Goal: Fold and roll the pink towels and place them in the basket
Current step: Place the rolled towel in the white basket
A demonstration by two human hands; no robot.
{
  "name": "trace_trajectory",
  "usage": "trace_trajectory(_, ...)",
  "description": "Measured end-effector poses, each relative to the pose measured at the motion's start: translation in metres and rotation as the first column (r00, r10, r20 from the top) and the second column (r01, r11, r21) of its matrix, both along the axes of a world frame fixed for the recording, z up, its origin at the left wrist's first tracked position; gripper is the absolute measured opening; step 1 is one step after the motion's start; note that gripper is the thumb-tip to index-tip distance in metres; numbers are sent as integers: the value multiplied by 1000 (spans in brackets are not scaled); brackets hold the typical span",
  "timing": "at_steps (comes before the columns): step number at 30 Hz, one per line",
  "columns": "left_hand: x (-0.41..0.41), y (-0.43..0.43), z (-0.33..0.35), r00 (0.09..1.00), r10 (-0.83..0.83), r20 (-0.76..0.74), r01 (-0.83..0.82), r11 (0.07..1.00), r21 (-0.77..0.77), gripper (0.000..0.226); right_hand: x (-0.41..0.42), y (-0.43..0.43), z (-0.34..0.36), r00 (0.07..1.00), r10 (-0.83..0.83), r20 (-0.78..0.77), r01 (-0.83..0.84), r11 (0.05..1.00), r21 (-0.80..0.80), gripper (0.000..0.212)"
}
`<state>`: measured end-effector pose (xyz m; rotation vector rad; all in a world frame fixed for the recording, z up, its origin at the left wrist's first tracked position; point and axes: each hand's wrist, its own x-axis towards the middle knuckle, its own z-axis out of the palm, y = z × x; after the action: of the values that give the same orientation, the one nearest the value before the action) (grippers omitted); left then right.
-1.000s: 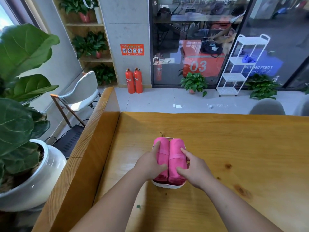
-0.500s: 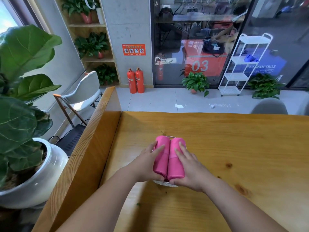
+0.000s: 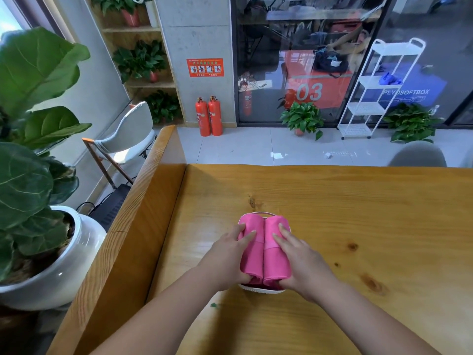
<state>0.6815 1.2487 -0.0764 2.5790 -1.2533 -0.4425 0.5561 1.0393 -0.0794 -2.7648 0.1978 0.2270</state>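
Two rolled pink towels lie side by side in a small white basket (image 3: 263,291) on the wooden table (image 3: 358,213). My left hand (image 3: 225,257) rests on the left towel roll (image 3: 252,254), fingers stretched along its top and outer side. Over the right towel roll (image 3: 276,262) lies my right hand (image 3: 304,265), its fingers straight along the top. Both thumbs sit at the near ends of the rolls, just above the basket's front rim. The rolls and my hands hide most of the basket.
A raised wooden ledge (image 3: 133,239) borders the table on the left, with a large potted plant (image 3: 38,226) beyond it. A white chair (image 3: 128,134) stands further back on the left. Fire extinguishers (image 3: 210,116), plants and a white rack (image 3: 378,93) stand across the floor.
My fingers have stretched forward from the near end and sides of the rolls onto their tops. The rolls sit a little lower and closer together in the basket.
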Motion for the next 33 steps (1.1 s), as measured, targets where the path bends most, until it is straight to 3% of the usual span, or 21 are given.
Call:
trace_trajectory(6, 4, -8, 5, 997, -68, 39, 63, 992, 112, 119, 7, 1, 2, 998, 11, -54, -13, 1000, -27, 126)
trace_trajectory(9, 12, -1, 17, 989, -29, -142, 42, 995, 92, 118, 4, -4, 9, 995, 17, -101, -10, 997, 72, 130)
trace_trajectory(11, 25, 1, 22, 978, 9, -209, -4, 1000, 27, 99, 11, -13, 14, 998, -15, -60, 22, 993, 120, 110)
trace_trajectory(14, 35, -11, 24, 996, 22, -86, -19, 999, 36, 80, 30, -24, 13, 997, -73, -29, 74, 995, 63, 81)
trace_trajectory(19, 24, -30, -1, 999, 50, -7, -50, 998, 32, 71, 47, -15, -6, 991, -117, -63, 119, 993, 27, 71)
trace_trajectory(24, 27, -31, -28, 994, 96, -47, -98, 994, -50, 65, 44, -14, -22, 990, -142, -24, 142, 989, 28, 69)
trace_trajectory(33, 47, -39, -42, 999, 35, 37, -36, 999, 21, 69, 59, -14, -27, 991, -119, -58, 117, 992, -49, 70)
